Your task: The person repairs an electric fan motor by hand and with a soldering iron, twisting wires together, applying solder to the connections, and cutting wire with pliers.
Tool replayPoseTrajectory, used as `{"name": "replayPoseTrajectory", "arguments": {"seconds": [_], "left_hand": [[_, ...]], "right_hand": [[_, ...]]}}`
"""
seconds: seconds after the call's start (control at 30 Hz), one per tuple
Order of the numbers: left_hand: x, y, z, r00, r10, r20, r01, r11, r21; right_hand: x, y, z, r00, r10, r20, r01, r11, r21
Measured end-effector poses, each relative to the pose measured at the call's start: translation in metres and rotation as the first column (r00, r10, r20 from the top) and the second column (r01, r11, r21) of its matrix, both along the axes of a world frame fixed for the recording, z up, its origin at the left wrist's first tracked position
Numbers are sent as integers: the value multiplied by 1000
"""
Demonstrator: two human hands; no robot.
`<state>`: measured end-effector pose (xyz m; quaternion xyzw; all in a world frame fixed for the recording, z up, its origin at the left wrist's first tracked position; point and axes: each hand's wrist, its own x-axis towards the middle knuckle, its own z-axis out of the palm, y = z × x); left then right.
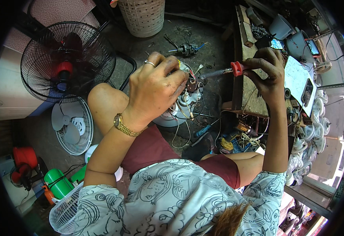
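Head view, left hand [156, 84]: curled; cannot tell what it pinches.
Right hand [268, 72]: pinching the slim tool [221, 72], likely light, stiff, best held by its red handle [239, 68].
Wired assembly [195, 96]: below, left of the counter [250, 94]; likely fragile.

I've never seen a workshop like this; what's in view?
Red tool: one, red, centre right
Wired assembly: one, mostly white, centre
Motor: one, dark, floor
Blue tool: one, blue, floor
Basket: one, beige, top
Black fan: one, black, left
Bladed grille: one, white, left
Other grille: one, white, lower left
Bench: one, brown, right
Buckets: two, grey, upper right
White parts: many, white, far right
Watch: one, gold, worn
Left hand: one, bare, by wired assembly
Right hand: one, bare, holding red tool
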<state>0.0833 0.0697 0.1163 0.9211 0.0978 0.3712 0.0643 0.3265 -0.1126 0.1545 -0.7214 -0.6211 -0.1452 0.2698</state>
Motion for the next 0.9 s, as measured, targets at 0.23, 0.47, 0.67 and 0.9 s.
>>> {"name": "replayPoseTrajectory", "arguments": {"seconds": [0.23, 0.47, 0.67, 0.9], "left_hand": [[0, 1, -1, 1000, -4, 1, 4, 1000, 1], [-2, 4, -1, 999, 7, 53, -4, 997, -73], [-7, 10, -3, 996, 68, 51, -60, 986, -153], [-11, 25, -6, 983, 48, 178, 3, 961, -277]], "right_hand": [[0, 0, -1, 1000, -2, -1, 2, 1000, 6], [-1, 1, 0, 1000, 2, 2, -2, 1000, 10], [0, 1, 0, 1000, 9, 9, -9, 1000, 8], [-1, 1, -3, 1000, -9, -20, 9, 1000, -2]]}}
